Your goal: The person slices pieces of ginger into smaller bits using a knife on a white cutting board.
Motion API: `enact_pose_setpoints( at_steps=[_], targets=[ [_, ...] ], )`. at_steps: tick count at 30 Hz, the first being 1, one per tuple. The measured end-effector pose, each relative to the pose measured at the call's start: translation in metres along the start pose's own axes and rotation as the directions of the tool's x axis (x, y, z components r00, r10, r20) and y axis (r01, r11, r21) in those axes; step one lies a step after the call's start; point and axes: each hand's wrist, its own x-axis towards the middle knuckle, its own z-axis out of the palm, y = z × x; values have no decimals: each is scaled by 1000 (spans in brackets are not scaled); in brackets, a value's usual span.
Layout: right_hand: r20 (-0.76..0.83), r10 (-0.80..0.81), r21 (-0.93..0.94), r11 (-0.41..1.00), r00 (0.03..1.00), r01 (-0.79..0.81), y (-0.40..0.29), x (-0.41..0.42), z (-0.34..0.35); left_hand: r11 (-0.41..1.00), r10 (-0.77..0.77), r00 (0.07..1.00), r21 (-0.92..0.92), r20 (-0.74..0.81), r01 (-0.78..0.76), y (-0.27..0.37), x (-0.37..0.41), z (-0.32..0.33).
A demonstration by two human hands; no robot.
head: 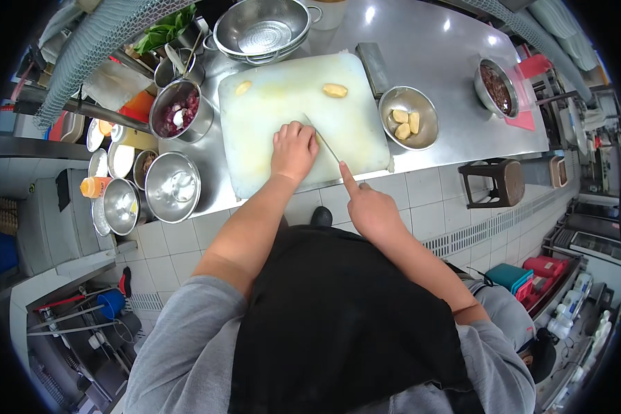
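A white cutting board with yellowish stains lies in front of me on the steel table. My left hand presses down on it, fingers bent. A yellow sliver of a peeled root piece shows between that hand and the blade; the rest is hidden under my fingers. My right hand grips a kitchen knife, index finger stretched along it, the blade slanting past my left fingertips. Farther back on the board lie one peeled yellow piece and a smaller, paler one.
Right of the board, a steel bowl holds several peeled pieces, near a whetstone-like grey block. Steel colanders stand behind. At left are a pot of reddish chunks and steel bowls. Another person is behind me at right.
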Motion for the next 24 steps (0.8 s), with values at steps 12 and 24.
enact_pose_setpoints(
  at_steps=[12,24],
  targets=[
    [54,25,36,999,998,-27,-11,-6,3,1000,2,1000,13,26,-3,1,-1,-1],
    [110,73,103,991,991,-85,-18,9,3,1000,-2,1000,12,20,2,0,0,0]
  ],
)
